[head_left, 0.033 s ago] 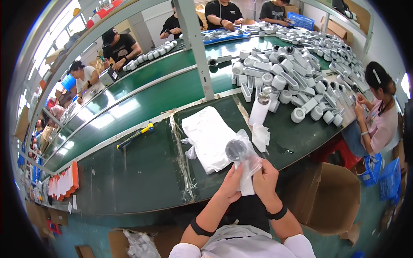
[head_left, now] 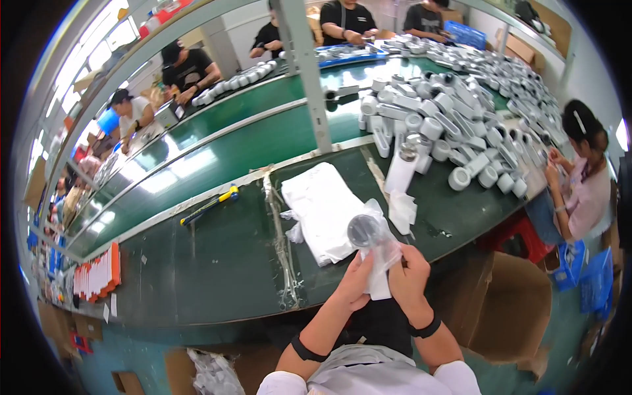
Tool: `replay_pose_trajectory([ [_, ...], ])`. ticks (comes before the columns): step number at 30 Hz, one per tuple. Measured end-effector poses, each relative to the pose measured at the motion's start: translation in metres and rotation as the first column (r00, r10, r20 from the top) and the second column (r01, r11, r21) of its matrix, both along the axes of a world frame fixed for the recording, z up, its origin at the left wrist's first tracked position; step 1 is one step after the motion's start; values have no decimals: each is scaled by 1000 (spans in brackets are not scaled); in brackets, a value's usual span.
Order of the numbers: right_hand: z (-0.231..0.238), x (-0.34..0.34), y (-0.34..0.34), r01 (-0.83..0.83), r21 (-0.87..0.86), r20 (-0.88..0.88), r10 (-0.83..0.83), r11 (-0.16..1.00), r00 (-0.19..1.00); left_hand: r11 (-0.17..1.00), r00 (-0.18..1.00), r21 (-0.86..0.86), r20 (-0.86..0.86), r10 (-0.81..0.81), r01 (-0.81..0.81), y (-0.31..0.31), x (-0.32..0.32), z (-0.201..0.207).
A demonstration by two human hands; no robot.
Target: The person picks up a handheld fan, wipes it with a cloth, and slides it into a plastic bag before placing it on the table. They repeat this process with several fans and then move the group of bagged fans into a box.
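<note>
Near the table's front edge I hold a white handheld device with a round grey head, its handle pointing toward me. A clear plastic bag covers at least part of it. My left hand is closed on the handle from the left. On the other side, my right hand pinches the bag's plastic and the handle's edge. Just beyond lies a stack of white plastic bags. A white bottle with a metallic top stands to the right, beside a crumpled white tissue.
A large pile of similar white and grey devices covers the table's right side. A yellow-and-black hammer-like tool and orange-edged cards lie left. An upright metal post stands ahead. A cardboard box sits on the floor, right. Several co-workers sit around.
The whole view has shifted slightly. Both hands keep the same grip on the bagged device.
</note>
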State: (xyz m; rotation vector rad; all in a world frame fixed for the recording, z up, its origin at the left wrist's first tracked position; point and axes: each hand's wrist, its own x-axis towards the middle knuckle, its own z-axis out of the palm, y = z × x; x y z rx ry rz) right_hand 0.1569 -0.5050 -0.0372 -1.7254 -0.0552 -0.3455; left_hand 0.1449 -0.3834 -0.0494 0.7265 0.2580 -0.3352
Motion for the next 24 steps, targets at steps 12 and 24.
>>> replay_pose_trajectory([
  [12, -44, -12, 12, -121, -389, 337, 263, 913, 904, 872, 938, 351, 193, 289, -341, 86, -28, 11],
  [24, -49, 12, 49, -451, -391, 23, 498, 802, 867, -323, 454, 810, 553, 699, -490, 273, -118, -5],
])
